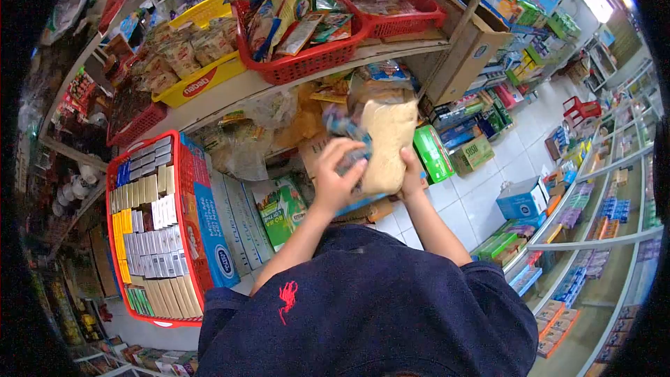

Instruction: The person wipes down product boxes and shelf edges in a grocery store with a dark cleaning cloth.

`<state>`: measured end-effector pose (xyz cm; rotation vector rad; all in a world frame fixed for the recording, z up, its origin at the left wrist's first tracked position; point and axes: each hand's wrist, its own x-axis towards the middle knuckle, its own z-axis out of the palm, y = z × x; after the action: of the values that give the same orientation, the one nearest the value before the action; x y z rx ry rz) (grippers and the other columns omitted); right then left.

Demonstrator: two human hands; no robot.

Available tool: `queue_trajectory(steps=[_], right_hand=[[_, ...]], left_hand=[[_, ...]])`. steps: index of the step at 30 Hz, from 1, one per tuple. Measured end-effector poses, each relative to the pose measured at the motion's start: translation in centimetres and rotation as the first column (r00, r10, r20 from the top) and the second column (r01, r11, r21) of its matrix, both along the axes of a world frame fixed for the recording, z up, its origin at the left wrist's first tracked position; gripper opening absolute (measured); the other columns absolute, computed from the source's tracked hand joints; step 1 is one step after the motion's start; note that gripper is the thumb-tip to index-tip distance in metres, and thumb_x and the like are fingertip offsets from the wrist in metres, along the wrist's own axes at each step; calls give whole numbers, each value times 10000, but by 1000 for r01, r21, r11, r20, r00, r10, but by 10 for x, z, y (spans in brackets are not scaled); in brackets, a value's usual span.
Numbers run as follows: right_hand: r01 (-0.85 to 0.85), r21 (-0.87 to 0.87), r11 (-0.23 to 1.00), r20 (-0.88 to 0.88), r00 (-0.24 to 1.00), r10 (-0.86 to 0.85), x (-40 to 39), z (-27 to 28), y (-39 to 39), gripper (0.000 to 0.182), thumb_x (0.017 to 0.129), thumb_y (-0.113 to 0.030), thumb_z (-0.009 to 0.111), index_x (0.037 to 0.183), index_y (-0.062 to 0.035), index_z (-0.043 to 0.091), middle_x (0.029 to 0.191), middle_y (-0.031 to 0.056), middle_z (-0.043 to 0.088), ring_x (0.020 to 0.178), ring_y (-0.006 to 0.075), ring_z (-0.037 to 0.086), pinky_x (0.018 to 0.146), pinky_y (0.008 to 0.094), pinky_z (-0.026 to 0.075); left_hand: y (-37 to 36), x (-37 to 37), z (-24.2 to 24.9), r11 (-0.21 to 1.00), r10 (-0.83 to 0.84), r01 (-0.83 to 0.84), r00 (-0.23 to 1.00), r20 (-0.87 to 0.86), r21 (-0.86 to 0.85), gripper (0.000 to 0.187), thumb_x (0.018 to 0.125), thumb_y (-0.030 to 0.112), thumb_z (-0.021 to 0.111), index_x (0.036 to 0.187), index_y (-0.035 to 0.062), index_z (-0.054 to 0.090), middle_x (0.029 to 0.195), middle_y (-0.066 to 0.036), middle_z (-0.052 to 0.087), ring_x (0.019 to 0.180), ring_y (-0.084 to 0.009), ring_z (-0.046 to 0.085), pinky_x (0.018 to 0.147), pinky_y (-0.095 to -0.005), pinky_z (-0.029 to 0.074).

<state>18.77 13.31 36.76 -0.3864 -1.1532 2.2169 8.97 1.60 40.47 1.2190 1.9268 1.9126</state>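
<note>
Presently, the right hand (412,173) is clamping a tan pack (388,141), left of a green package (434,153); the left hand (337,180) is curling at a blurred bluish item (342,124), its grip unclear. Any shift is calling for steady right-hand support.

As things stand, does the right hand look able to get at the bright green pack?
Probably not straight away: the right hand is holding the tan packet, though the green pack appears close by with nothing visible between.

Left hand (339,173): holds blurred blue packet (359,145)
Right hand (412,172): grips tan pack (388,146)
Red crate (190,237): small boxes (150,218) in rows
</note>
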Motion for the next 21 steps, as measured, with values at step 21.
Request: queue_trajectory(steps=[21], right_hand=[[-7, 101, 995, 26, 1000, 5, 57, -6, 23, 685, 720, -277, 535, 1283, -7, 256, 1219, 142, 413, 1097, 245, 444, 921, 353, 369]], left_hand=[[66, 3, 6, 976, -195, 177, 971, 142, 128, 257, 679, 173, 574, 878, 29, 497, 823, -60, 516, 754, -147, 515, 703, -287, 420]])
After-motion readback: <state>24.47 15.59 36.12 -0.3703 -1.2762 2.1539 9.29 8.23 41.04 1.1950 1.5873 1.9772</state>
